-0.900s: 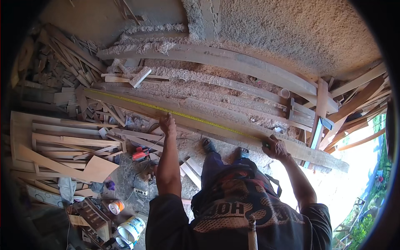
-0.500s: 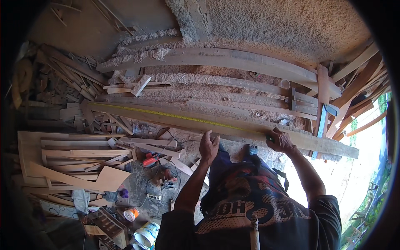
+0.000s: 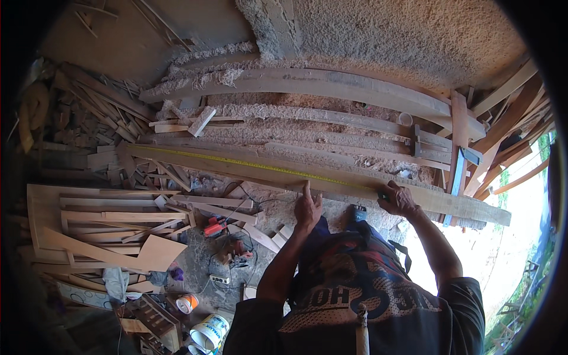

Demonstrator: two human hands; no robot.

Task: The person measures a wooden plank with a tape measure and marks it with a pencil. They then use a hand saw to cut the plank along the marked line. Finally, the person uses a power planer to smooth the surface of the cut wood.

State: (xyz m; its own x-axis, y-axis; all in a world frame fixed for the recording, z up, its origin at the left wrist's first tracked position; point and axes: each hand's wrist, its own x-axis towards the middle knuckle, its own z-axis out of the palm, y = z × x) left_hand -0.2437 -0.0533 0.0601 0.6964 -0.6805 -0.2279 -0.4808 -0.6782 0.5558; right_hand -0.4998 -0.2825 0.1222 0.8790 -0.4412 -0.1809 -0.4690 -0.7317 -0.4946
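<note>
A long wooden plank (image 3: 254,167) stretches across the view in front of me, from the far left to the right. Along its top runs the yellow blade of a tape measure (image 3: 236,161), pulled out from the plank's left end. My right hand (image 3: 399,199) is wrapped round the tape's case, of which only a dark green bit shows between the fingers. My left hand (image 3: 308,208) is at the plank's near edge, its index finger stretched out close to the blade. It holds nothing that I can see.
Beyond the plank lie more beams (image 3: 331,83) covered in wood shavings. A clamp (image 3: 458,171) and upright board stand at the right. Wood offcuts (image 3: 118,219) pile up on the left. A red power tool (image 3: 215,226), a power strip (image 3: 219,278) and a white bucket (image 3: 210,332) sit on the floor.
My left hand has shifted slightly right, its index finger now extended up to the plank's edge. The right hand, tape and plank look unchanged.
</note>
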